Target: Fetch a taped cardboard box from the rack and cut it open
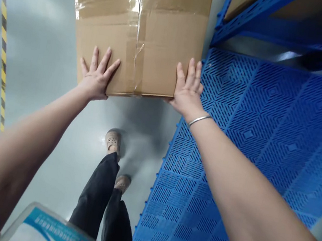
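Note:
A large brown cardboard box [161,46], sealed with clear tape along its seam and across its top, fills the upper middle of the head view. My left hand [95,78] lies spread on the box's near left corner, its thumb at the near edge. On the near right corner rests my right hand [188,90], fingers stretched out flat on the cardboard and thumb by the edge. A thin silver bracelet [199,120] circles my right wrist. What supports the box from below is hidden.
Blue plastic slatted floor matting [223,155] covers the right side, its toothed edge close to the box. A blue metal rack [252,18] stands at the upper right. Yellow-and-black tape [4,40] marks the grey floor [39,55] at left. A badge [52,232] hangs low.

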The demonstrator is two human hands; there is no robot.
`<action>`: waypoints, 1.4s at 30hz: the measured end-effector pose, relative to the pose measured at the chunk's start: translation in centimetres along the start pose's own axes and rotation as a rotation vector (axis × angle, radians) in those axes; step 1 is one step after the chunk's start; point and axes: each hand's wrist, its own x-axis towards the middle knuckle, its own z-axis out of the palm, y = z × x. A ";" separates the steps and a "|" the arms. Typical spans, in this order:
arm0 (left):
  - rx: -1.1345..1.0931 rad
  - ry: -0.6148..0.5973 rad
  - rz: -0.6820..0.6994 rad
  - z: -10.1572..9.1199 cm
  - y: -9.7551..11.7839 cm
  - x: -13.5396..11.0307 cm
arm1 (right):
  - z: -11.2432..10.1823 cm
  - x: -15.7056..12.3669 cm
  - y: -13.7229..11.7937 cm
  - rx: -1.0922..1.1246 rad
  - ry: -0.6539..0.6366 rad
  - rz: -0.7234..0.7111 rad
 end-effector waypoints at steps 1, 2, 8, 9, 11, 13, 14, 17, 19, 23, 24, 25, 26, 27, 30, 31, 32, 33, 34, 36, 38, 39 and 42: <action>0.015 0.033 -0.010 0.1 0.3 0.1 | 0.1 0.2 0.2 -0.032 0.017 0.000; 0.033 0.064 -0.015 0.1 0.5 0.1 | 0.4 0.3 0.3 -0.061 0.037 0.006; 0.158 0.203 -0.009 -1.0 1.8 0.3 | 3.4 1.9 0.2 -0.163 0.156 0.026; 0.171 0.211 -0.017 -1.2 1.9 0.5 | 3.7 2.0 -0.1 -0.159 0.169 0.030; 0.150 0.203 -0.053 -1.4 2.0 0.9 | 3.7 2.1 -1.0 -0.150 0.192 0.048; 0.109 0.175 -0.086 -1.9 2.3 1.2 | 2.7 1.8 -2.1 -0.156 0.217 0.069; 0.099 0.153 -0.099 -2.3 2.5 1.3 | 2.0 1.6 -2.7 -0.159 0.227 0.078; 0.087 0.017 -0.131 -3.9 3.4 1.4 | -0.2 0.9 -4.1 -0.138 0.216 0.106; 0.017 -0.085 -0.200 -4.9 3.9 1.4 | -1.3 0.6 -4.7 -0.115 0.182 0.121; -0.090 -0.112 -0.304 -5.7 4.3 1.4 | -1.5 0.9 -4.4 -0.108 0.140 0.120; -0.087 -0.112 -0.303 -5.6 4.2 1.6 | -1.3 1.2 -4.2 -0.106 0.144 0.111; -0.076 -0.116 -0.298 -5.5 4.1 1.7 | -1.2 1.4 -3.9 -0.103 0.153 0.103; -0.061 -0.115 -0.288 -5.3 4.0 1.9 | -1.0 1.6 -3.7 -0.099 0.161 0.096; -0.046 -0.113 -0.280 -5.2 3.9 2.1 | -1.0 1.8 -3.5 -0.095 0.167 0.094; -0.041 -0.095 -0.269 -5.2 3.6 2.3 | -1.0 2.1 -3.4 -0.083 0.173 0.120; -0.050 -0.090 -0.271 -5.2 3.6 2.3 | -1.0 2.1 -3.5 -0.081 0.176 0.134; -0.066 -0.089 -0.271 -5.3 3.6 2.2 | -1.0 2.1 -3.5 -0.081 0.181 0.144; -0.085 -0.090 -0.267 -5.4 3.6 2.2 | -1.0 2.1 -3.6 -0.084 0.188 0.154; -0.102 -0.085 -0.265 -5.5 3.7 2.1 | -1.0 2.1 -3.7 -0.091 0.190 0.163; -0.112 -0.068 -0.266 -5.6 3.8 2.0 | -0.9 2.2 -3.7 -0.108 0.172 0.172; -0.102 -0.046 -0.268 -5.6 3.8 2.0 | -0.9 2.3 -3.7 -0.127 0.140 0.185; -0.097 -0.029 -0.268 -5.5 3.8 2.0 | -0.9 2.3 -3.8 -0.136 0.128 0.191; -0.079 -0.041 -0.263 -5.1 3.6 2.2 | -1.0 2.1 -3.8 -0.155 0.106 0.202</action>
